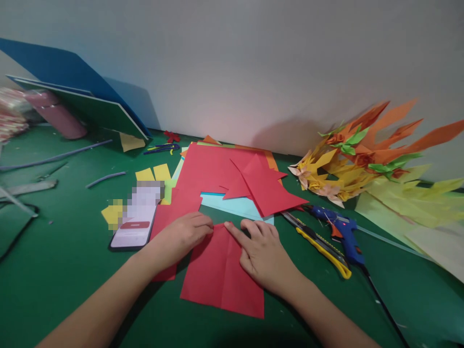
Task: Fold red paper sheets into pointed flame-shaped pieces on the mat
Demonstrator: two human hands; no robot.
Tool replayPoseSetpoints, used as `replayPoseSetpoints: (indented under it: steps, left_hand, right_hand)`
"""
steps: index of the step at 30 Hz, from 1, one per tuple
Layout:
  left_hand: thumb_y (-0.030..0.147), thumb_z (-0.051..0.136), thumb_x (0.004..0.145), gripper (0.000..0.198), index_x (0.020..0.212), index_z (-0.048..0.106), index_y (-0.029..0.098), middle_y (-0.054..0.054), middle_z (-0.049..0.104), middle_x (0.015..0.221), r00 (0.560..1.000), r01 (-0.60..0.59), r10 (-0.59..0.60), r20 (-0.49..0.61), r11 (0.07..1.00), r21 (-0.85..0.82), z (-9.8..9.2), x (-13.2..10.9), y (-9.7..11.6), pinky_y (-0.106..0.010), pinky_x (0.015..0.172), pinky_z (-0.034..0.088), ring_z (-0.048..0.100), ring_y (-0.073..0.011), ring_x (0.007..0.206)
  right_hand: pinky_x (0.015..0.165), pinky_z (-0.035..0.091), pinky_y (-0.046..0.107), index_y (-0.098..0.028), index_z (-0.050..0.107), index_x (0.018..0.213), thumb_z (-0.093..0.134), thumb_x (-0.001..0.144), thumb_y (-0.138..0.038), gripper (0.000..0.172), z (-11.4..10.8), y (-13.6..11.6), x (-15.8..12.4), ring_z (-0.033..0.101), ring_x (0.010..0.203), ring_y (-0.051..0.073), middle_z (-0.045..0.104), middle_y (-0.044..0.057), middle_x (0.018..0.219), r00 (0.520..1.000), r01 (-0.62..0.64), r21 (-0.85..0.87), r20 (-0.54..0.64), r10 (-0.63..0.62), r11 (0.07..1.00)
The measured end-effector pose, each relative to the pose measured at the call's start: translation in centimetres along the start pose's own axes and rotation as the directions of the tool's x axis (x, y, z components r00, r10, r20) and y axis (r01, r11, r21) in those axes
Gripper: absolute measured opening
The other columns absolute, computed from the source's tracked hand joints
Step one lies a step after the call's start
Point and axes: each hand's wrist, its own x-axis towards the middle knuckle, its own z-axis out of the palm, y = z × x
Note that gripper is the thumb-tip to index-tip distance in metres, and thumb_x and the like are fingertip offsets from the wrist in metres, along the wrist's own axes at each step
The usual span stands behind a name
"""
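A sheet of red paper with a lengthwise crease lies on the green table in front of me. My left hand is closed at its upper left corner, the fingertips pinching the edge. With the index finger stretched out, my right hand presses on the middle of the top edge. The other fingers of that hand are loosely bent, and its thumb lies by the paper's right side. Under my left wrist another red sheet is partly hidden. Folded red paper pieces lie just beyond, on a stack of coloured paper.
Right of my hands lie a yellow utility knife and a blue glue gun with a cord. Orange and yellow paper flowers stand behind them. A phone, yellow squares, a pink bottle and leaning boards are on the left.
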Motion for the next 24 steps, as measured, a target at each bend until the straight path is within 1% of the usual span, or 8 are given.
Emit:
replayPoseSetpoints:
  steps: [5, 11, 17, 24]
  left_hand:
    - [0.004, 0.041, 0.091, 0.026, 0.090, 0.064, 0.016, -0.007, 0.067, 0.096, 1.000, -0.007, 0.007, 0.019, 1.000, 0.023, -0.07, 0.00, 0.05, -0.029, 0.075, 0.052, 0.061, -0.0179, 0.084]
    - [0.002, 0.042, 0.091, 0.025, 0.094, 0.064, 0.014, -0.009, 0.067, 0.102, 0.998, -0.043, 0.041, 0.050, 0.998, 0.043, -0.48, 0.26, 0.17, -0.031, 0.081, 0.053, 0.061, -0.0189, 0.091]
    - [0.000, 0.043, 0.089, 0.026, 0.091, 0.064, 0.014, -0.008, 0.068, 0.100, 0.996, -0.060, 0.057, 0.064, 0.997, 0.043, -0.64, 0.42, 0.15, -0.030, 0.081, 0.052, 0.062, -0.0174, 0.089]
    - [0.000, 0.043, 0.089, 0.024, 0.088, 0.064, 0.013, -0.009, 0.068, 0.098, 0.997, -0.065, 0.063, 0.047, 0.997, 0.036, -0.61, 0.46, 0.08, -0.029, 0.079, 0.051, 0.062, -0.0175, 0.088]
  right_hand:
    - [0.085, 0.035, 0.042, -0.022, 0.048, 0.137, 0.044, 0.080, -0.013, 0.059, 0.09, 0.06, -0.03, 0.045, 0.095, 0.026, 0.055, 0.011, 0.108, 1.000, -0.008, 0.007, 0.007, 0.008, 1.000]
    - [0.084, 0.035, 0.042, -0.022, 0.048, 0.137, 0.044, 0.079, -0.012, 0.059, 0.13, 0.08, 0.01, 0.045, 0.095, 0.026, 0.055, 0.011, 0.107, 1.000, -0.008, 0.010, 0.009, 0.008, 1.000]
    - [0.085, 0.035, 0.041, -0.023, 0.049, 0.137, 0.046, 0.078, -0.012, 0.060, 0.24, 0.11, -0.01, 0.046, 0.096, 0.026, 0.055, 0.010, 0.109, 1.000, -0.016, 0.002, 0.006, 0.016, 1.000]
    - [0.085, 0.035, 0.040, -0.022, 0.047, 0.138, 0.047, 0.079, -0.013, 0.060, 0.34, 0.04, 0.03, 0.046, 0.096, 0.025, 0.056, 0.010, 0.107, 1.000, -0.011, -0.021, -0.017, 0.010, 1.000]
